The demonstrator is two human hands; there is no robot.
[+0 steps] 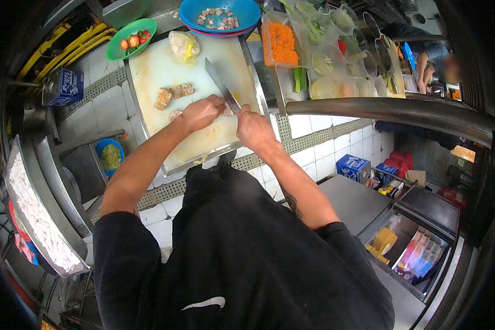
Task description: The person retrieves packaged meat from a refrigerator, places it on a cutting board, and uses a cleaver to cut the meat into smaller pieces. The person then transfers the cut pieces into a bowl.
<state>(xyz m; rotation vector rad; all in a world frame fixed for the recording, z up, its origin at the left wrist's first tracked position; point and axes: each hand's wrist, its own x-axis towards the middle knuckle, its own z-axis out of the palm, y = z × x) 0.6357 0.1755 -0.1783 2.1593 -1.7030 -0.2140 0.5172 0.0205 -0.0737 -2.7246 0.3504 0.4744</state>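
Note:
My right hand (254, 130) is closed round the handle of a kitchen knife (221, 82), its blade slanting away to the far left over the white cutting board (148, 132). Beside the blade, the curled fingers of my left hand (203, 113) press on a small pinkish piece of meat (228, 111), partly hidden under the fingertips. Left of it lie browned chunks of meat (172, 95), and a small scrap of meat (175, 115) peeks out by my left wrist. A pale lump with a yellow-green leafy part (184, 48) sits at the board's far side.
Beyond the board stand a blue plate (246, 12) of diced meat and a green bowl (114, 50) with red and brown pieces. At the right are a tub of shredded orange vegetable (283, 45), several clear vegetable containers and a thick metal rail (390, 109). A tray (80, 269) of white strips stands left.

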